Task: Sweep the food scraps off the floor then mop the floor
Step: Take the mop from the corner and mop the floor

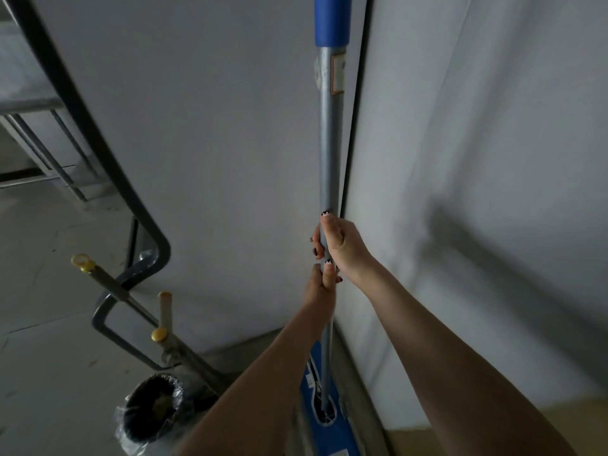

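Note:
A mop stands upright against the white wall, with a grey metal pole (330, 143), a blue grip sleeve (332, 19) at its top and a flat blue head (324, 422) on the floor. My right hand (342, 246) grips the pole about halfway up. Just beneath it, my left hand (320, 286) is wrapped round the same pole. Both forearms reach up from the bottom of the view and hide part of the mop head.
Two other handles with yellow ends (84, 263) (159, 334) lean at the left, by a dark metal frame (108, 324). A bin lined with a black bag (151, 409) stands on the grey floor below them. A metal rack (42, 153) is at far left.

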The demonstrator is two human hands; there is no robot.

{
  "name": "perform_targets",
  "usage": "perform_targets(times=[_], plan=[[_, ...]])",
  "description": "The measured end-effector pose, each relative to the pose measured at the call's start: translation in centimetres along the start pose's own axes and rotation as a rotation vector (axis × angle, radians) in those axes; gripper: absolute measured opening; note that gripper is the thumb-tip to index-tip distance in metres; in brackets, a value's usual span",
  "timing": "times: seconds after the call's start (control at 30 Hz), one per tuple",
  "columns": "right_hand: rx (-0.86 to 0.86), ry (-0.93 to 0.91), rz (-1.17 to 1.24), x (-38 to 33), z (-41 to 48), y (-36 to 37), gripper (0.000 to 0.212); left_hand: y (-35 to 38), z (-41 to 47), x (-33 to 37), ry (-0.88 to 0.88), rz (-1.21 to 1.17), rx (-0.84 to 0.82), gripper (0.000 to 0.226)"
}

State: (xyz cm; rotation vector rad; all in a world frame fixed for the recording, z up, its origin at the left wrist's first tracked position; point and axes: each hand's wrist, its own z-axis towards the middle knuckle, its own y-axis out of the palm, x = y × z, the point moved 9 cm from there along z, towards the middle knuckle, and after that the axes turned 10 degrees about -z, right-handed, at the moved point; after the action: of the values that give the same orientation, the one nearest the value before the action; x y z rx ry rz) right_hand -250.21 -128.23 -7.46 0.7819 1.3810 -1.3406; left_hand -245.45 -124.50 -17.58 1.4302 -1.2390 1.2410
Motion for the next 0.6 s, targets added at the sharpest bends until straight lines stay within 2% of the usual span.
perform_targets(times=[0.13,0.3,0.47,0.6], plan=[[0.091,-0.032,-0.011,-3.1,-2.7,-1.6,0.054,0.4,-3.0,2.2,0.025,-0.007,-0.057,0.041],[0.141,-0.067,-0.014,-7.2,-6.0,-3.4,0.056,1.2,-6.6,5.7,0.087,0.038,-0.163,0.050],[0.183,-0.109,-0.063,-11.1,-8.8,-4.4,0.058,1.2,-10.7,8.7,0.098,-0.016,-0.157,0.053],[0.126,-0.112,-0.032,-13.1,-12.3,-4.3,0.057,1.2,-15.0,9.7,0.127,-0.042,-0.116,0.057]])
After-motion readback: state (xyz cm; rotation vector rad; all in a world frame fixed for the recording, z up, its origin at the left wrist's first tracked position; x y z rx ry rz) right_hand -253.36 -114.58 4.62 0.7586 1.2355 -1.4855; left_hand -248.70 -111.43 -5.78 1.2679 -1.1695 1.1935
